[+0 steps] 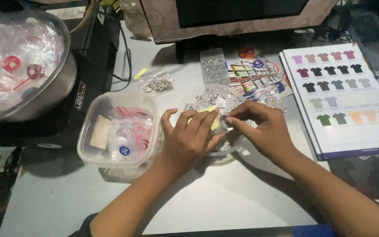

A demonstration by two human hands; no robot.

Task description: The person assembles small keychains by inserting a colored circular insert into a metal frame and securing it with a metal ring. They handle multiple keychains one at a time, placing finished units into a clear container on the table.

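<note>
Your left hand (188, 136) pinches a small yellow piece (211, 117) directly over the round clear tub (200, 94) of small metal charms, so anything dropped falls back in. Your right hand (262, 127) meets it with fingertips closed on the piece's edge; the square container (120, 128) sits just beside.

The near desk (224, 193) lies bare around the forearms, giving open room toward the person. To the left a clear tub (119, 131) sits just beside the round bowl (198, 94), with a steel basin (62, 83) beyond. A shirt chart (352, 101) blocks the right, and a monitor (237, 17) closes the far side.
</note>
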